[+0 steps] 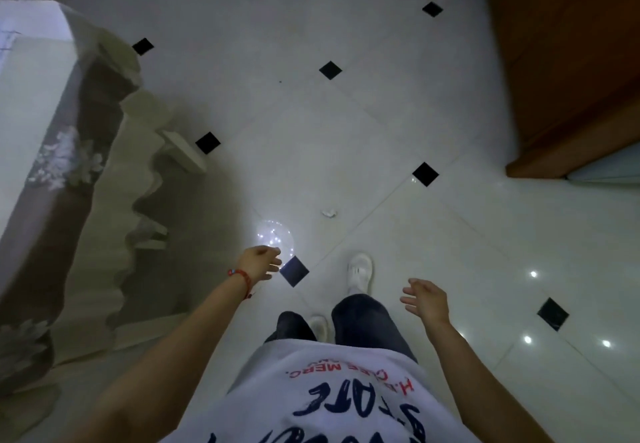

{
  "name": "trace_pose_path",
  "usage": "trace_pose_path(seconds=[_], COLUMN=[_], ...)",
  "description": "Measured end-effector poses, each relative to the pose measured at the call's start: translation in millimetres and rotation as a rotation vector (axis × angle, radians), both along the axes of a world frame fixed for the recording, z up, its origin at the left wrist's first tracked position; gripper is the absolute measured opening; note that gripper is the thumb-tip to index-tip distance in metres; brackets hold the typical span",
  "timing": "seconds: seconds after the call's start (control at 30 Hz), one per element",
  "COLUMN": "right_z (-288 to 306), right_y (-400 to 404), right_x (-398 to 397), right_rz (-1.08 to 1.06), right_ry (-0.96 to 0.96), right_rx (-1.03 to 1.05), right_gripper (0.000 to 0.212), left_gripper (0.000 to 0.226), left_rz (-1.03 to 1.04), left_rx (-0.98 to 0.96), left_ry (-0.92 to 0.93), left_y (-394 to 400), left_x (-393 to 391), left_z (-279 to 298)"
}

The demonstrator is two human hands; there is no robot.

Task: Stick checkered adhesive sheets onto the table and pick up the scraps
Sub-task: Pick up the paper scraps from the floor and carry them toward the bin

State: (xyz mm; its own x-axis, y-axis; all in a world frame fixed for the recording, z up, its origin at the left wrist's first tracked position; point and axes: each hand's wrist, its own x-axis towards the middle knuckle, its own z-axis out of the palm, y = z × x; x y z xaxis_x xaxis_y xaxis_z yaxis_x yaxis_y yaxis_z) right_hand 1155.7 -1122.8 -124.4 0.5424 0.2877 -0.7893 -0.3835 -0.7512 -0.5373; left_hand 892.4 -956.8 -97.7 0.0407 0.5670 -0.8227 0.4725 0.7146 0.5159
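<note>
Scrap (329, 213) lies on floor tiles (398, 113); left hand (260, 261) and right hand (426, 299) loose, empty; pickup step, needs stoop ahead.

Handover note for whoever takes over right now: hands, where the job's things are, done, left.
Left hand: open, holds nothing, out over the floor.
Right hand: open, holds nothing.
One small white crumpled scrap lies on the tiled floor, ahead of the white shoe.
The table stands at the left; its top is barely in view, so I cannot tell whether sheets are stuck on.
Left: pick up that scrap, then check the table top.
</note>
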Motion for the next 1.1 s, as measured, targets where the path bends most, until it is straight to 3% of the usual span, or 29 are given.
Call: trace_pose_path(seconds=[0.4,0.57,0.83,1.1], right_z=[-29,-71,-243,-441], right_y=[221,300,371,357], right_x=[131,145,143,129], right_rz=[0.264,0.37,0.452,0.373], right_ry=[0.036,0.026,0.044,0.129], right_rx=[-0.069,-0.103,-0.137,-0.231], right_gripper=[0.027,0.021,0.008,0.02], left_gripper=[0.029,0.016,0.028,0.044], left_rz=[0.068,0.083,-0.374,-0.431], left_rx=[-0.096,-0.112,-0.217,-0.258], left_ry=[0.073,0.052,0.144,0.258], left_y=[150,205,253,251], left_x=[111,154,188,200], left_z=[-37,-84,-284,-509])
